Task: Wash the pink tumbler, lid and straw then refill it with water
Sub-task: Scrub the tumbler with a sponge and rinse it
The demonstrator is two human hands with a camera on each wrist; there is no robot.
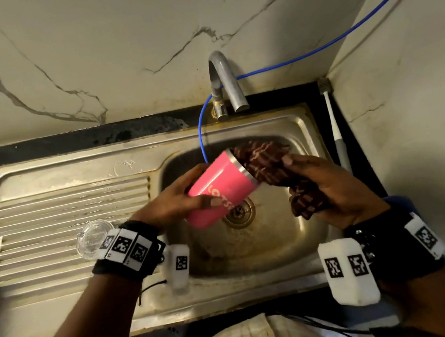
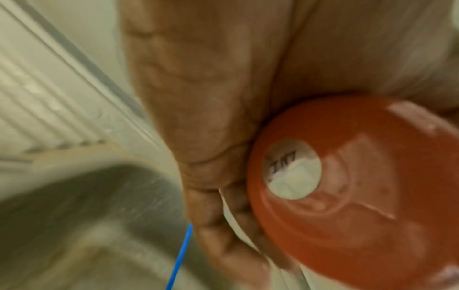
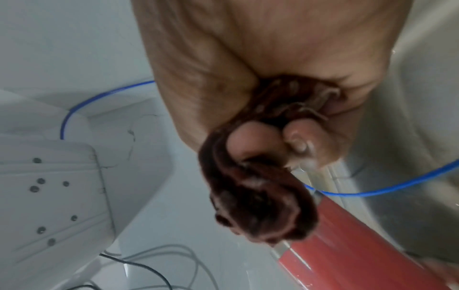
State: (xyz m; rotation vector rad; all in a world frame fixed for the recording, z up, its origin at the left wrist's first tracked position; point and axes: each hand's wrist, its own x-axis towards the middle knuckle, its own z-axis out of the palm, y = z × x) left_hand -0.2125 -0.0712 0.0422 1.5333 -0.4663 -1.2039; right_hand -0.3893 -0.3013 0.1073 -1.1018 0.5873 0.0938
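Tumbler: the pink tumbler (image 1: pixel 220 193) is tilted over the sink basin (image 1: pixel 291 229) at the centre of the head view, base toward the lower left, steel-rimmed mouth toward the upper right; white lettering runs along its side.
Left hand: the left hand (image 1: pixel 175 200) is wrapped round the tumbler's lower body, thumb across the near side; the left wrist view shows the round base with a pale sticker against the palm.
Right hand: the right hand (image 1: pixel 333 184) grips a dark brown patterned cloth (image 1: pixel 265 164), and 1 end of the cloth is at the tumbler's mouth; how far it goes in cannot be told.
Lid: a clear lid (image 1: pixel 92 238) lies on the ribbed draining board (image 1: pixel 69 212) at the left, well apart from the tumbler.
Tap: a curved steel tap (image 1: pixel 223 83) stands behind the basin.
Tube: a thin blue tube (image 1: pixel 313 51) runs from the upper right past the tap and down into the basin.
Brush: a white-handled brush (image 1: pixel 334 129) leans in the corner at the right.
Worktop: a dark worktop (image 1: pixel 48 142) borders the sink.
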